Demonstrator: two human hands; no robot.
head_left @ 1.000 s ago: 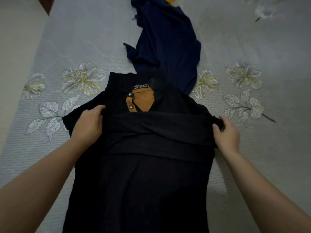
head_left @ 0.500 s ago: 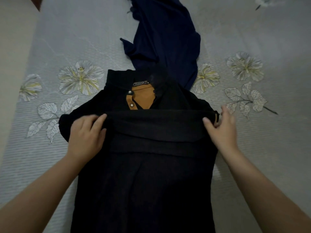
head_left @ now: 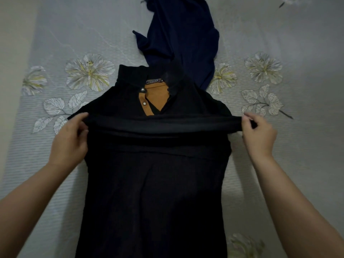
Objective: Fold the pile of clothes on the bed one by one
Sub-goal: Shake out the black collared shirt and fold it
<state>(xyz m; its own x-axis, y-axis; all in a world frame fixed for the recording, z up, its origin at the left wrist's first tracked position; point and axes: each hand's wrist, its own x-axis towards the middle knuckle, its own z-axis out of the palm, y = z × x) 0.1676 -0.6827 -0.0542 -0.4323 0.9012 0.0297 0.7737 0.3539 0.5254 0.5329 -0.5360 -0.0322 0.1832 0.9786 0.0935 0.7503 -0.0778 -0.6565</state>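
Dim, flat light. The black shirt (head_left: 154,183) loses nearly all detail. A soft shadow lies just below the right hand (head_left: 259,135). Corners darken; edges beyond both hands bend and blur slightly.

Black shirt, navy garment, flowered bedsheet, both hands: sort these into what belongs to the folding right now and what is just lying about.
In use now:
black shirt, spread on the bed
left hand, gripping its folded band
right hand, gripping the band's other end

Lying about:
navy garment, crumpled beyond the collar, awaiting its turn
flowered bedsheet
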